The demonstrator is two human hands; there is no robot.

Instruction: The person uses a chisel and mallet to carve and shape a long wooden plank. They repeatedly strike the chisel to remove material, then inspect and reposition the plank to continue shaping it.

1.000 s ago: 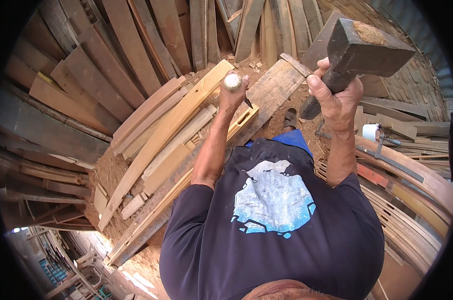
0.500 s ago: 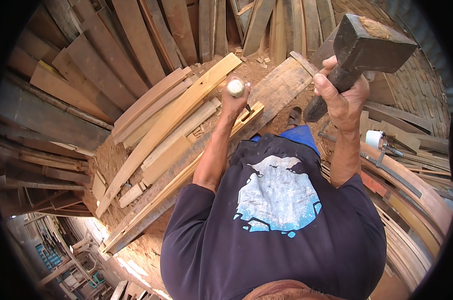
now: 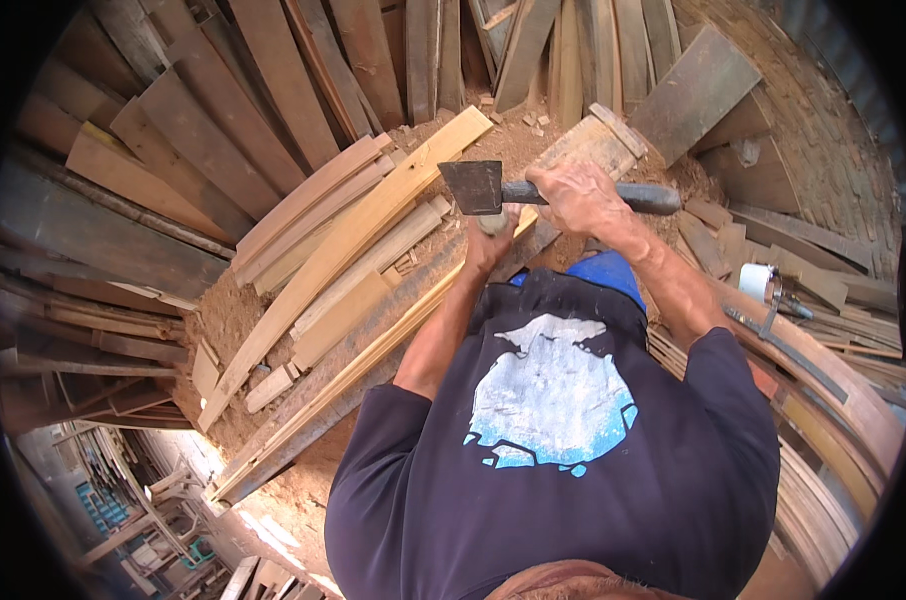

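My right hand [image 3: 583, 198] is closed round the dark handle of a mallet [image 3: 471, 186]. The mallet's blocky head is down at the pale top of a chisel handle [image 3: 494, 222], partly covering it; contact is hard to judge. My left hand [image 3: 486, 248], largely behind the mallet, grips that chisel upright. Below lies a long, narrow strip of light wood [image 3: 423, 308] on a heavy, worn plank bench [image 3: 613, 140]. The chisel's blade and its meeting point with the strip are hidden now.
A long light board [image 3: 363, 220] and several shorter offcuts [image 3: 343, 320] lie left of the bench. Planks [image 3: 203, 120] lean along the far side. At right are a white cup-like object [image 3: 755, 282], a metal bar clamp [image 3: 803, 350] and curved boards [image 3: 853, 410].
The mallet has swung down and left from its raised place at upper right to the chisel's top. My left hand stays round the chisel in nearly the same place.
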